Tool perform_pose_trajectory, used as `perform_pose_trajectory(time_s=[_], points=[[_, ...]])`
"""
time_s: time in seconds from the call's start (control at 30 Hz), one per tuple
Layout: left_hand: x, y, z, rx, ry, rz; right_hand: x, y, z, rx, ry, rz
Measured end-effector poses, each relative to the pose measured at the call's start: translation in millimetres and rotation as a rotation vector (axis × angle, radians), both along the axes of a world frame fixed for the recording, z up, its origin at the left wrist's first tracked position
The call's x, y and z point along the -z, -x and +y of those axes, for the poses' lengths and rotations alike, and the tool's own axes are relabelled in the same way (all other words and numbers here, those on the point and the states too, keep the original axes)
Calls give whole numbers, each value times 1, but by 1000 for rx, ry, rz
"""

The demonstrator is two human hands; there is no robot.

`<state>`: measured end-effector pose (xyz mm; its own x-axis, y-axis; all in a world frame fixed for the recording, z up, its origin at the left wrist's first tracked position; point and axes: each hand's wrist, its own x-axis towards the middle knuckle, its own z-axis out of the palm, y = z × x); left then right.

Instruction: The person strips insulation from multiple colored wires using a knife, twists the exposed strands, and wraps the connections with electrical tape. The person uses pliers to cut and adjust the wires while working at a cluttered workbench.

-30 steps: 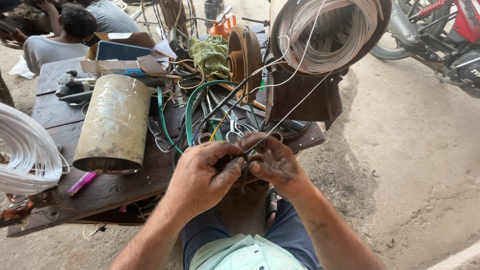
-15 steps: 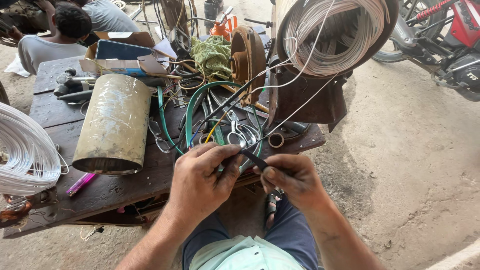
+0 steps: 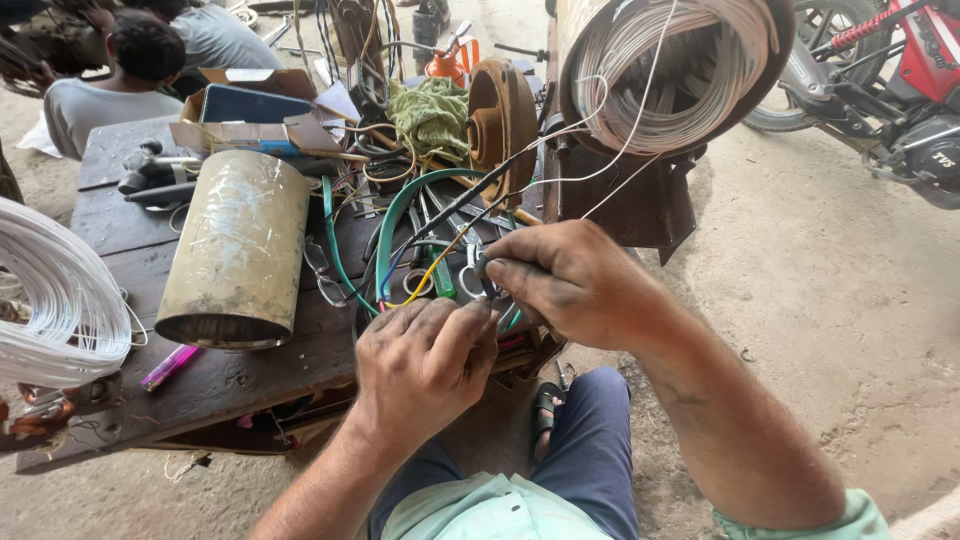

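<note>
I have one view only, from the camera on the person's head, tipped steeply down and forward. It sits close: the left grip (image 3: pixel 425 365) and right grip (image 3: pixel 570 280) fill the lower middle, with the forearms running out at the bottom edge. Beyond the grips the dark wooden tabletop (image 3: pixel 110 225) stretches away and to their left. Farther past them, at the top edge, I see bare ground and a seated person (image 3: pixel 130 75).
</note>
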<state>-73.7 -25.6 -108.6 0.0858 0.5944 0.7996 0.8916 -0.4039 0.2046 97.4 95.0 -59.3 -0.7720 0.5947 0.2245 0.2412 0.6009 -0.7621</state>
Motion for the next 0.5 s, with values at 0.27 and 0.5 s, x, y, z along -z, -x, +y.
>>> perform_pose_trajectory(time_s=[0.27,0.5], points=[[-9,-3,2,-42,137,-69,20,-13,5,26,492,267],[-24,-4,6,64,359,-375,83,-14,-21,23,478,626]])
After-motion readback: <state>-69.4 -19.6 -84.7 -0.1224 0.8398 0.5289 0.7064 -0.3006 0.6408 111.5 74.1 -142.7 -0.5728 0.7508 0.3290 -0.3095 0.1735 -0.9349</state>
